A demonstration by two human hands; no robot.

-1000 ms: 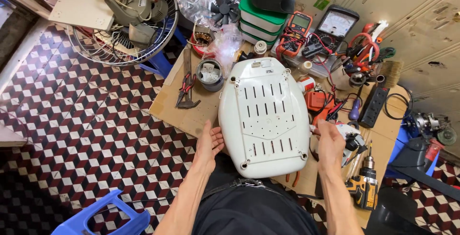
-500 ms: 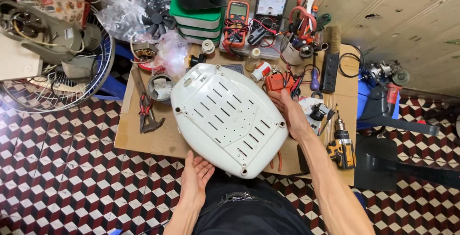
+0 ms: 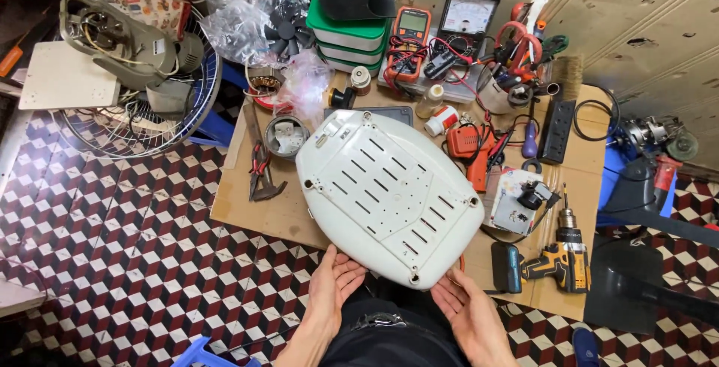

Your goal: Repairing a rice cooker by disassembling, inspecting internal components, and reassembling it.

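A large white oval plastic base cover (image 3: 386, 195) with rows of slots lies upside down on a low cardboard-topped work board (image 3: 255, 210). My left hand (image 3: 333, 286) cups its near edge from below on the left. My right hand (image 3: 464, 308) touches the same near edge on the right, fingers spread. Both hands are against the cover's rim, palms up. The cover is turned with its narrow end toward me.
A yellow cordless drill (image 3: 560, 258) lies right of the cover. Pliers (image 3: 261, 168) lie to its left. Multimeters (image 3: 408, 34), green boxes (image 3: 346, 37), a power strip (image 3: 558, 131) and screwdrivers crowd the far side. A fan guard with motor (image 3: 131, 75) sits on the tiled floor (image 3: 112, 262).
The white cover has rotated clockwise on the board. My right hand came off its right side and down to the near edge, beside my left hand.
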